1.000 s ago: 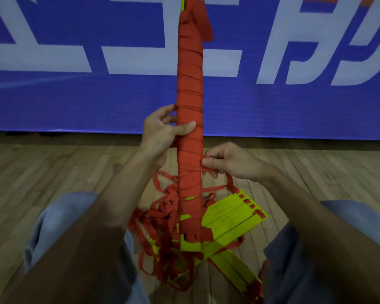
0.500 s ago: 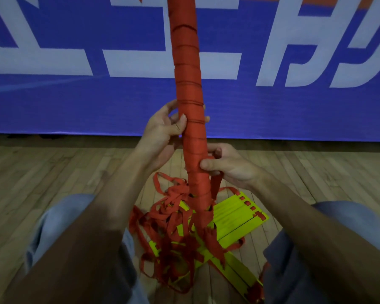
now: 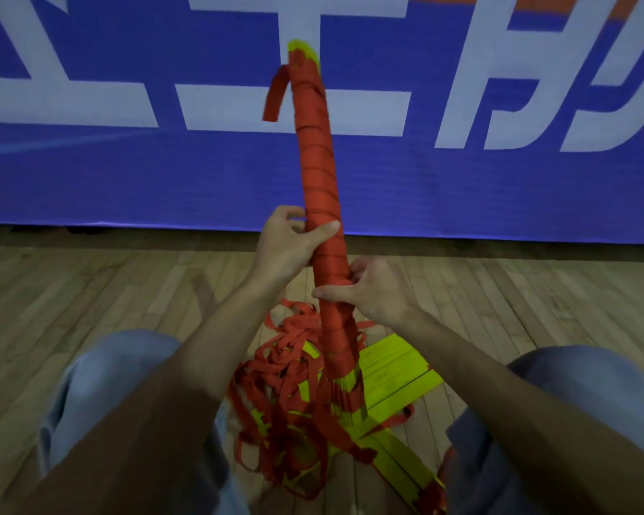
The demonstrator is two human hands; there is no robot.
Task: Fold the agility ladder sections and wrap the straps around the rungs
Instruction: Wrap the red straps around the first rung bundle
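The likeliest slip is the red strap winding loosening: a free red strap tail (image 3: pixel 276 92) hangs off the far top end, well above both grips, and if tension drops the coils could unspool from there. The tangled heap of loose red webbing (image 3: pixel 283 369) below the grips could also knot or snag on the flat yellow plastic rungs (image 3: pixel 391 373) lying on the wooden floor (image 3: pixel 90 291), jamming the next turn. The long bundle of yellow rungs wrapped in red strap (image 3: pixel 318 172) stands nearly upright and leans slightly, so a weak hold might let it tip.

The left hand (image 3: pixel 283 247) is clenched around the bundle's middle, thumb laid across the front. The right hand (image 3: pixel 372 288), just below it and on the opposite side, grasps the bundle with its thumb pressed over the wrap; whether it also pinches a loose strap cannot be told. Both forearms reach forward between the knees.
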